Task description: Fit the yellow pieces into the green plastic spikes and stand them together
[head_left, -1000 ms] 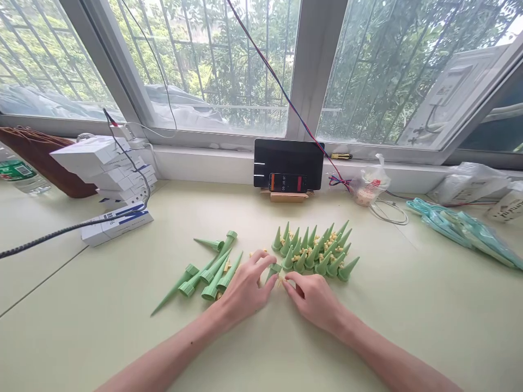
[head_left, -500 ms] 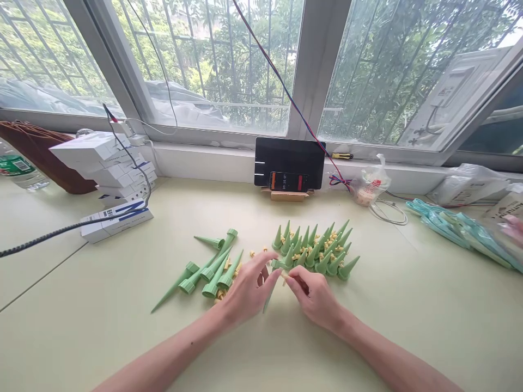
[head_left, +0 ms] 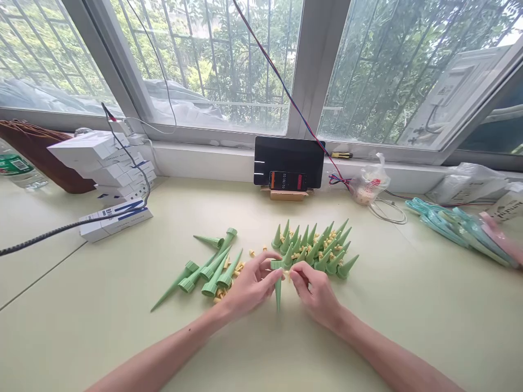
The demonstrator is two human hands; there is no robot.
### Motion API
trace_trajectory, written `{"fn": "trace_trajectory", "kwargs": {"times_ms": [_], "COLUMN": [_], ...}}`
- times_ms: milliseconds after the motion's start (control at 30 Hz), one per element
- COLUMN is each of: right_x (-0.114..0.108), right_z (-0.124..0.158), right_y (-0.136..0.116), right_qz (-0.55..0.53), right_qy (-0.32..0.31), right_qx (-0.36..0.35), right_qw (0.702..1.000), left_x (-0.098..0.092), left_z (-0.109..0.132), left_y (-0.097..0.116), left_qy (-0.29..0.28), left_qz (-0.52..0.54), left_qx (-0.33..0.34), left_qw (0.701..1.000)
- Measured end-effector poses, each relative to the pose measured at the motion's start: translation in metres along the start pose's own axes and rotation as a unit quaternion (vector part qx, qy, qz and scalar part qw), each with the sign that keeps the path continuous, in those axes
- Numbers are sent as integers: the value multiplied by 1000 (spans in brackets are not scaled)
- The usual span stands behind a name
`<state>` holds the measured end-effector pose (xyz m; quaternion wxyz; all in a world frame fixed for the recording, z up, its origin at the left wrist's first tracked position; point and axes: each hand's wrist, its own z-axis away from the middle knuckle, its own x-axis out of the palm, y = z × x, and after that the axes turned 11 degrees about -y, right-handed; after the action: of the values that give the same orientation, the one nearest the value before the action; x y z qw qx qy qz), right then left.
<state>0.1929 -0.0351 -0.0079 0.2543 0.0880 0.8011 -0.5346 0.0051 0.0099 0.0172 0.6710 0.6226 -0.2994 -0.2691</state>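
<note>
My left hand [head_left: 254, 283] grips a green plant watering spike [head_left: 278, 291] by its ribbed cap end, the point hanging down. Beside that cap, my right hand [head_left: 314, 286] pinches a small yellow valve [head_left: 286, 275], partly hidden by the fingertips. Whether the valve touches the spike I cannot tell. To the left lie several loose green spikes [head_left: 212, 267] with a small heap of yellow valves [head_left: 220, 294] among them. Beyond my right hand, several green spikes [head_left: 322, 261] stand in rows, points up, with yellow valves between them.
A phone [head_left: 288, 181] leans on a black tablet [head_left: 265, 155] at the back. White boxes [head_left: 118, 163] are stacked at the left, with a black cable [head_left: 53, 234] across the front one. A plastic bag [head_left: 371, 182] and teal packaged items [head_left: 453, 226] lie at the right.
The spike in my left hand has turned from slanted to nearly upright, with its point straight down. My right hand, holding the valve, has shifted slightly to the right.
</note>
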Motion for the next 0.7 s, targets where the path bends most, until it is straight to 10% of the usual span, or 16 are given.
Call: {"fn": "trace_trajectory", "kwargs": {"times_ms": [700], "right_x": [5], "right_z": [0], "right_y": [-2], "right_qz": [-55], "right_qy": [-1], "right_qx": [41], "right_qw": [998], "left_x": [-2], "left_z": [0], "left_y": [-11], "left_qy": [-17], "left_qz": [13], "left_qx": [47], "left_qw": [999]}}
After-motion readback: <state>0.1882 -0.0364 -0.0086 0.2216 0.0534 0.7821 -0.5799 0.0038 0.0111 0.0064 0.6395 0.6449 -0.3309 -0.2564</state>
